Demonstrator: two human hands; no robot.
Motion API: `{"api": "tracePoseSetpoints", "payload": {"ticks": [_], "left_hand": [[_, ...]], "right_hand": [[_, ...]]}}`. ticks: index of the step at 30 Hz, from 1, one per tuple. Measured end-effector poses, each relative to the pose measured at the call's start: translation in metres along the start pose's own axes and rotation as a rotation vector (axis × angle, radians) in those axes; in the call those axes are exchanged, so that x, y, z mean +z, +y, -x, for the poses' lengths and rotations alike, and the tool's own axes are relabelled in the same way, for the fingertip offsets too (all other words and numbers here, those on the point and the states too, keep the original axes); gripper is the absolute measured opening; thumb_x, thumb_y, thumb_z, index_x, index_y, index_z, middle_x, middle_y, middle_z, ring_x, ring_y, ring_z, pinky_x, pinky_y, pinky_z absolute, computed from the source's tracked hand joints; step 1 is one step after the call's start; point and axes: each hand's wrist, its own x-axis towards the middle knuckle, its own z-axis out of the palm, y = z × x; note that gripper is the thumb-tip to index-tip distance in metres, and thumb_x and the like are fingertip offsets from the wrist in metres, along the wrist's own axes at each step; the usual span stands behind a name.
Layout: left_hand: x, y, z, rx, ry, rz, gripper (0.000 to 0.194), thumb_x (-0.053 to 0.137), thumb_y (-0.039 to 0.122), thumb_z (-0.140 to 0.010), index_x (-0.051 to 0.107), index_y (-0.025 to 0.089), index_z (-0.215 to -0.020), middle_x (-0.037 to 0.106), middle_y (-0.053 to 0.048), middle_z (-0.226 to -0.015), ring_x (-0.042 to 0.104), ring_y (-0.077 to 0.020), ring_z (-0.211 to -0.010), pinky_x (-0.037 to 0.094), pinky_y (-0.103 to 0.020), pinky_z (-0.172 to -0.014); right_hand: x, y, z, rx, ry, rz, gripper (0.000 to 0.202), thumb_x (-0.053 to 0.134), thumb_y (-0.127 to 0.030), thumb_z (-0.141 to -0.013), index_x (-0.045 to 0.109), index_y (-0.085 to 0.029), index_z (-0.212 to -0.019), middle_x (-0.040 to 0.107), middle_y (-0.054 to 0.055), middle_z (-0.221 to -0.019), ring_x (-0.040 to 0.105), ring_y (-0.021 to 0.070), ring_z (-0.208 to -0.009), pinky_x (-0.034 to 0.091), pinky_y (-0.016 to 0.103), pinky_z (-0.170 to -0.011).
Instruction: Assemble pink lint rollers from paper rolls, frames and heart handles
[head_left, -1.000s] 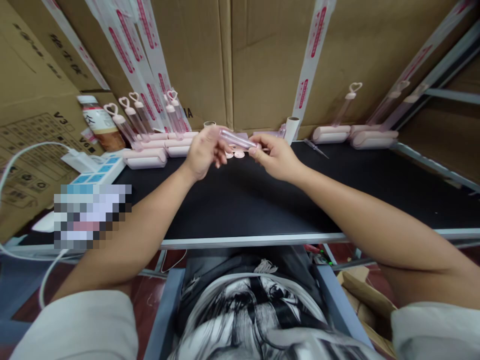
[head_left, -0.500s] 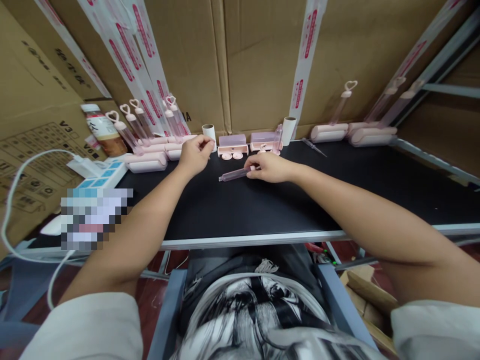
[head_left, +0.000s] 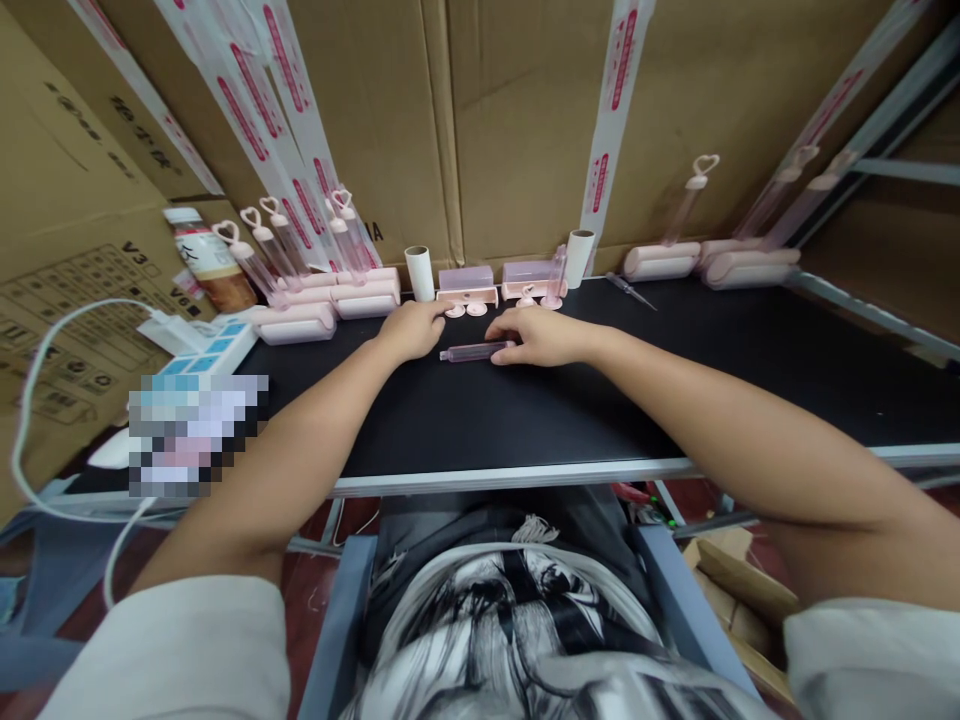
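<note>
My right hand [head_left: 546, 336] is closed around one end of a clear pinkish tube [head_left: 472, 352], which lies almost level just above or on the black tabletop. My left hand [head_left: 415, 330] reaches toward two small round pink pieces [head_left: 476, 309], its forefinger stretched out beside the left one. Whether it touches that piece is unclear. Behind them sits a pink holder with a translucent cover [head_left: 465, 280]. A similar holder [head_left: 525, 275] stands to its right, with a small pink heart-loop part [head_left: 527, 296] and an upright clear tube [head_left: 557, 275] in front.
White paper cores [head_left: 420, 275] [head_left: 580, 260] flank the holders. Several pink lint rollers with heart-loop handles [head_left: 296, 325] stand left, others [head_left: 660, 262] right. A screwdriver [head_left: 630, 291] lies at the back. Far left are a bottle [head_left: 206, 260], a power strip [head_left: 199, 360] and a white cable [head_left: 26, 400].
My left hand has come down and right, from in front of the left paper core to the round pink pieces. The tube in my right hand has turned a little closer to level.
</note>
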Motion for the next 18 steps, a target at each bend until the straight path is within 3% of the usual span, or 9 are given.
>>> {"api": "tracePoseSetpoints", "payload": {"ticks": [3,7,12,15,18], "left_hand": [[0.003,0.004,-0.001,-0.027,-0.041,-0.072,0.055,0.046,0.031,-0.108,0.066,0.027,-0.159,0.072,-0.012,-0.155,0.070,-0.0335,-0.141,0.054,-0.046,-0.121],[0.005,0.002,-0.003,-0.001,-0.045,-0.074,0.051,0.050,0.030,-0.105,0.074,0.026,-0.150,0.075,-0.011,-0.149,0.073,-0.0332,-0.136,0.056,-0.046,-0.117],[0.009,-0.002,-0.008,0.002,0.027,0.040,0.036,0.065,0.025,-0.092,0.086,0.023,-0.121,0.085,-0.012,-0.106,0.080,-0.0329,-0.100,0.062,-0.043,-0.093],[0.012,-0.004,-0.010,0.034,0.062,0.103,0.017,0.070,0.028,-0.089,0.085,0.024,-0.097,0.077,-0.008,-0.080,0.073,-0.0277,-0.078,0.058,-0.038,-0.080],[0.012,-0.005,-0.009,0.047,0.072,0.165,0.009,0.075,0.027,-0.088,0.078,0.023,-0.081,0.069,-0.004,-0.071,0.062,-0.0223,-0.068,0.051,-0.035,-0.074]], "right_hand": [[0.003,0.004,-0.001,-0.039,0.026,0.005,0.040,0.075,-0.041,-0.094,0.081,-0.013,-0.122,0.081,0.015,-0.118,0.073,0.0272,-0.100,0.051,0.036,-0.089],[0.005,0.008,-0.002,-0.071,0.060,-0.015,0.043,0.070,-0.046,-0.097,0.081,-0.012,-0.121,0.081,0.016,-0.117,0.073,0.0272,-0.101,0.051,0.037,-0.090],[0.007,0.007,-0.002,-0.077,0.172,-0.092,0.038,0.070,-0.046,-0.096,0.082,-0.014,-0.114,0.082,0.013,-0.112,0.073,0.0259,-0.100,0.051,0.037,-0.091],[0.008,0.005,-0.002,-0.050,0.230,-0.128,0.034,0.071,-0.044,-0.095,0.082,-0.015,-0.109,0.083,0.011,-0.107,0.072,0.0242,-0.095,0.051,0.036,-0.089],[0.009,0.005,-0.003,-0.017,0.283,-0.159,0.032,0.070,-0.042,-0.096,0.082,-0.015,-0.108,0.082,0.010,-0.101,0.072,0.0229,-0.091,0.051,0.035,-0.086]]}}
